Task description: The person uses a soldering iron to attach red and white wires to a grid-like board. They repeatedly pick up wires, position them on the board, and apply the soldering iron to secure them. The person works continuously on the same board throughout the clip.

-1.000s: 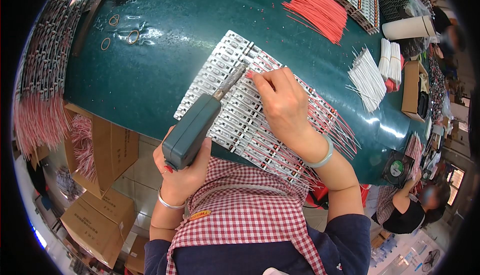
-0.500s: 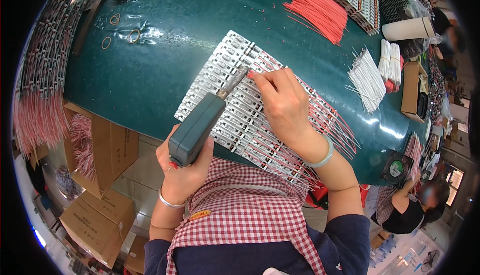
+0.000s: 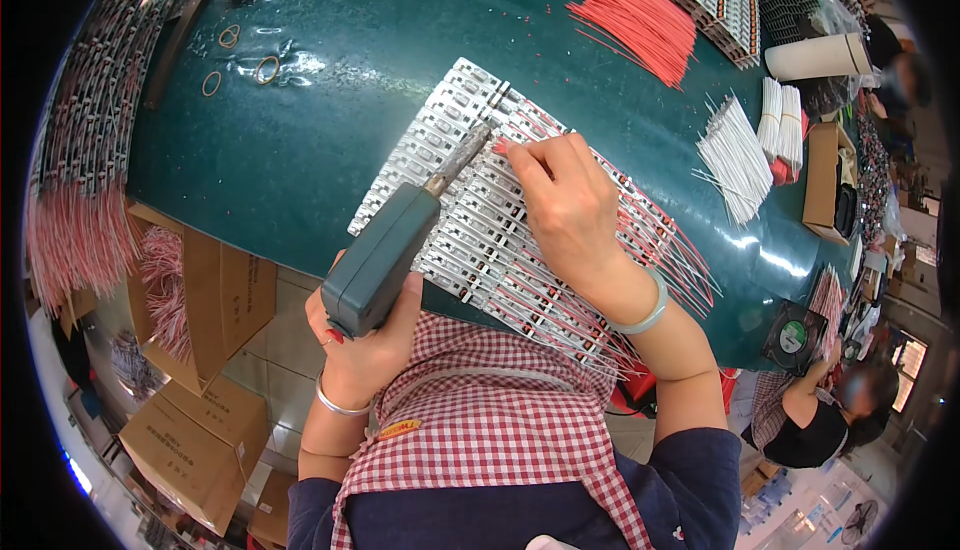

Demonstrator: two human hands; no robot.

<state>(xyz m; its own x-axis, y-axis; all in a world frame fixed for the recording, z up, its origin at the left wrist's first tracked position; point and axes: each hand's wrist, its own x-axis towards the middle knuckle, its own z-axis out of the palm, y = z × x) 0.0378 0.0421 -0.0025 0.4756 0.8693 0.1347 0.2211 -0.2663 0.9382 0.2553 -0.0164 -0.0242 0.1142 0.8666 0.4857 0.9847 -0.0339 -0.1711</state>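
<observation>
Soldering gun (image 3: pixel 385 255), teal, gripped in the left hand (image 3: pixel 365 345), its tip now shifted slightly farther along the white strip panel (image 3: pixel 470 220) mid-counter (image 3: pixel 300 150), right-hand fingers (image 3: pixel 530 155) pinching a red wire there.

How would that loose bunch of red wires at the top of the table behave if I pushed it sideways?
The red wires lie loose and unbound, so they would probably spread apart rather than move as one. They look thin and light, likely bending easily. On the smooth green table they would probably slide freely.
</observation>
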